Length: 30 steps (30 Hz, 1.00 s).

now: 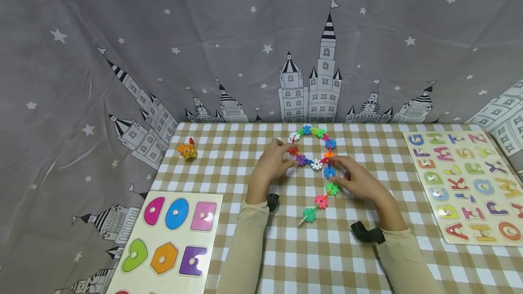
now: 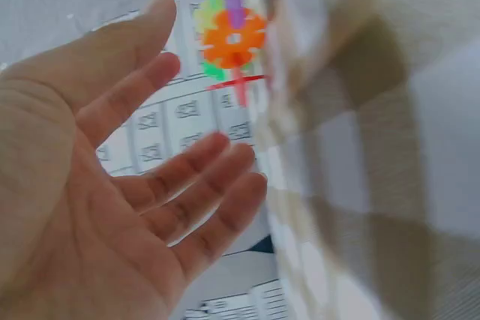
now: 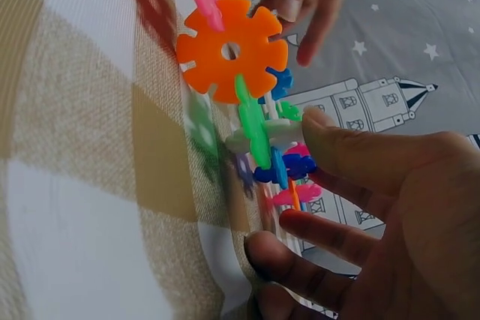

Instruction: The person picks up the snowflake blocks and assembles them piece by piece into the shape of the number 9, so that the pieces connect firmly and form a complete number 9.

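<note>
A chain of notched plastic discs in many colors lies on the cloth, forming a closed loop with a tail toward the front. Flat and edge-on discs alternate along it. At the loop's left side is my left hand [image 1: 271, 161], its fingers by the red disc [image 1: 292, 150] and the purple disc [image 1: 301, 160]; the left wrist view shows them spread apart, holding nothing. My right hand [image 1: 359, 178] reaches in from the right, fingertips around the blue disc [image 1: 329, 173]. In the right wrist view its thumb [image 3: 367, 148] overlaps the edge of a white disc [image 3: 283, 133].
A shape puzzle board [image 1: 157, 226] with knobbed pieces lies front left. An alphabet puzzle board [image 1: 463, 180] is on the right. Back left stands a small orange and yellow toy figure [image 1: 187, 150]. A gray castle-print curtain [image 1: 229, 35] hangs behind the checked tablecloth [image 1: 327, 262].
</note>
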Tool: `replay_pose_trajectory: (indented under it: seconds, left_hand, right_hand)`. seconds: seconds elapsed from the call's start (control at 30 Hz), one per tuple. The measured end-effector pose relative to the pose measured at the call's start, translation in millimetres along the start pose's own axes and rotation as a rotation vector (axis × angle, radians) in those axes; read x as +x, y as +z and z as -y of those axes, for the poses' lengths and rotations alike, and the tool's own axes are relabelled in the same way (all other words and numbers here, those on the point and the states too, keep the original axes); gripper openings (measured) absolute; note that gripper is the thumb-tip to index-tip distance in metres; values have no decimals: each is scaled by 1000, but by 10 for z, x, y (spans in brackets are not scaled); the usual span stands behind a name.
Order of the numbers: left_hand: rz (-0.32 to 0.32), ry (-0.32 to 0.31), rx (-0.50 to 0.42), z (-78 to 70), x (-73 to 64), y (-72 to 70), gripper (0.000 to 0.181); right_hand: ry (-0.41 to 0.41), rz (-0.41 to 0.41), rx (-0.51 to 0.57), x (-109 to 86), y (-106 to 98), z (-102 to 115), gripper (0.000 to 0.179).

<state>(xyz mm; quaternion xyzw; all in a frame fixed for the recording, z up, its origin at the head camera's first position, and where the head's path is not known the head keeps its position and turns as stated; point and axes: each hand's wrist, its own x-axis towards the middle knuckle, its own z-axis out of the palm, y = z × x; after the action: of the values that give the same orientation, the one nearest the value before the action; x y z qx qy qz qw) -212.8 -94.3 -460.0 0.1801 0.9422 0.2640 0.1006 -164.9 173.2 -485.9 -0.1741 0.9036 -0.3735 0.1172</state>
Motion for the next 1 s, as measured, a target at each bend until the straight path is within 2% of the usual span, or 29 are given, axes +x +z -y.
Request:
replay_pose_trajectory:
  seconds: [0.13, 0.27, 0.53, 0.77, 1.0]
  left_hand:
    - [28, 15, 2, 47, 31, 115, 59]
    - [32, 48, 46, 49, 78, 179, 55]
    - [23, 54, 74, 68, 82, 147, 48]
    - [-9, 55, 73, 96, 54, 122, 46]
    - [-14, 35, 70, 63, 55, 136, 47]
  right_hand:
    - [7, -2, -4, -48, -11, -37, 59]
    - [24, -9, -23, -83, -8, -58, 60]
    - [-7, -19, -15, -64, 3, -48, 60]
    - [-7, -12, -12, -32, 23, -19, 60]
    - [2, -5, -10, -36, 13, -8, 61]
